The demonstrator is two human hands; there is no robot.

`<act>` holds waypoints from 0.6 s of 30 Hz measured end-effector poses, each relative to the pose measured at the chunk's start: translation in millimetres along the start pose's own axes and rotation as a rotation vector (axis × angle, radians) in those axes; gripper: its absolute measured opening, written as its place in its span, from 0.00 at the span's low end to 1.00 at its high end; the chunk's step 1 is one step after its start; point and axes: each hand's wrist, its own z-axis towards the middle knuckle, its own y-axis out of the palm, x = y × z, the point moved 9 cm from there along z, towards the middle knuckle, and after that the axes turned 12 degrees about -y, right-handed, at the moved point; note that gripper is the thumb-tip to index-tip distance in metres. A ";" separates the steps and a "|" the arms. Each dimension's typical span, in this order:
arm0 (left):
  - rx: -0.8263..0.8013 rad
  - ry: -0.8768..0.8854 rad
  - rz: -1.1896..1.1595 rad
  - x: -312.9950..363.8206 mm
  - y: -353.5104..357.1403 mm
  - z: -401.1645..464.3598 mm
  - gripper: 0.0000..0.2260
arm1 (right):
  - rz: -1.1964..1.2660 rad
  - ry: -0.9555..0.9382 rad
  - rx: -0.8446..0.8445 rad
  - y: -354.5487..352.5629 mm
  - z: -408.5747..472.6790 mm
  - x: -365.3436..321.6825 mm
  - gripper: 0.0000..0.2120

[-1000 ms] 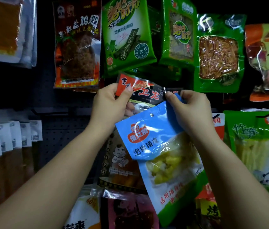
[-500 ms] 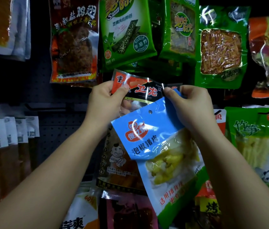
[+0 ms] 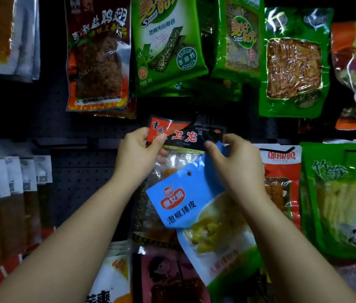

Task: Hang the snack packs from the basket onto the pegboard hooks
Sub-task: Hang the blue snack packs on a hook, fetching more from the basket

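Two bare hands are reaching up to a dark pegboard (image 3: 78, 178) crowded with hanging snack packs. The left hand (image 3: 137, 154) is pinching the top corner of a black and red pack (image 3: 185, 136). The right hand (image 3: 236, 162) is gripping the top edge of a blue pack (image 3: 185, 197), tilted in front of it.

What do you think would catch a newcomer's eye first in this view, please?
Probably the blue snack pack at centre, pinched at its top corner by the right hand. Just above it, the left hand holds a black-and-red pack up against the dark pegboard, under bright green packs.
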 end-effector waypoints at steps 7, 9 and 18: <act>-0.046 -0.142 0.085 -44.6 16.4 10.5 0.12 | -0.042 0.139 -0.167 35.9 -38.4 33.5 0.20; -0.012 -0.147 0.114 -53.1 15.3 14.0 0.06 | 0.002 0.189 -0.183 45.4 -37.1 42.0 0.18; 0.051 -0.192 0.086 -74.2 11.7 22.7 0.05 | 0.068 0.284 -0.278 87.7 -34.9 58.0 0.19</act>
